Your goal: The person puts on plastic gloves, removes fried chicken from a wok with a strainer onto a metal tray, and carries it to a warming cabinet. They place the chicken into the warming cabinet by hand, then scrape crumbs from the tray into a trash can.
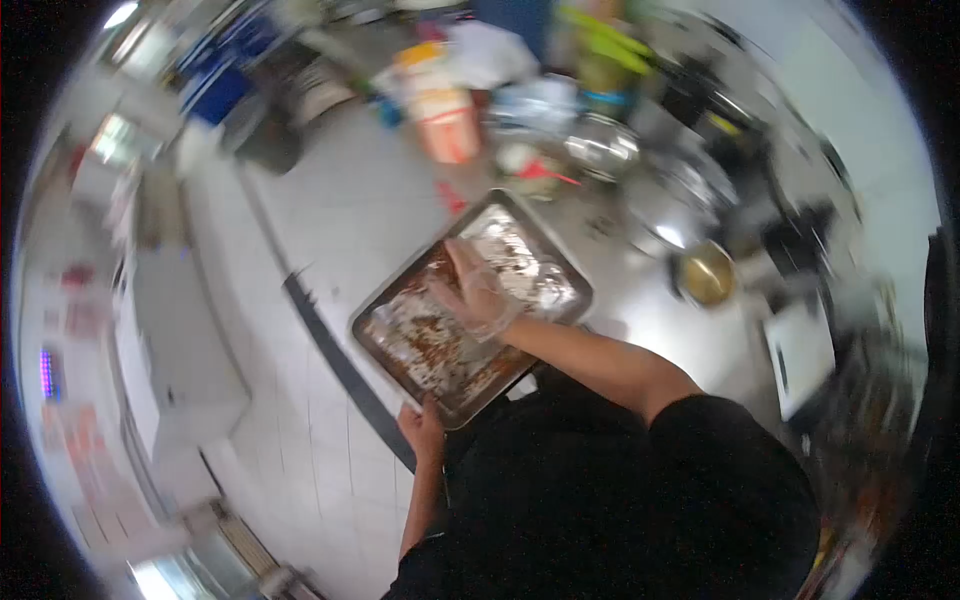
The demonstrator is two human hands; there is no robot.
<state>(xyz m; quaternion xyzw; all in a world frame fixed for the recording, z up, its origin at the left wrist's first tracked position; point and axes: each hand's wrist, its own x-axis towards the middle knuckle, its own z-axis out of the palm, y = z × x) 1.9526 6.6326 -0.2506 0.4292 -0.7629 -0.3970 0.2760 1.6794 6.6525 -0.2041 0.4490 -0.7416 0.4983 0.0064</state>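
A rectangular metal baking tray (372,343) is tilted in front of my body, its inside streaked with brown, greasy-looking residue. My left hand (422,430) grips the tray by its near left corner, thumb up at the rim. Inside a loose clear plastic glove, my right hand (480,300) reaches over the tray's middle. Its fingers are stretched toward the far left side, close over the stained surface, with a gap between them. No object shows in that hand.
A steel worktop (640,305) extends behind and right of the tray. On it stand a shiny metal bowl (602,147), a small pot with yellowish contents (706,274) and an orange-and-white container (446,125). A white board (800,355) lies at right. Tiled floor (320,450) shows left.
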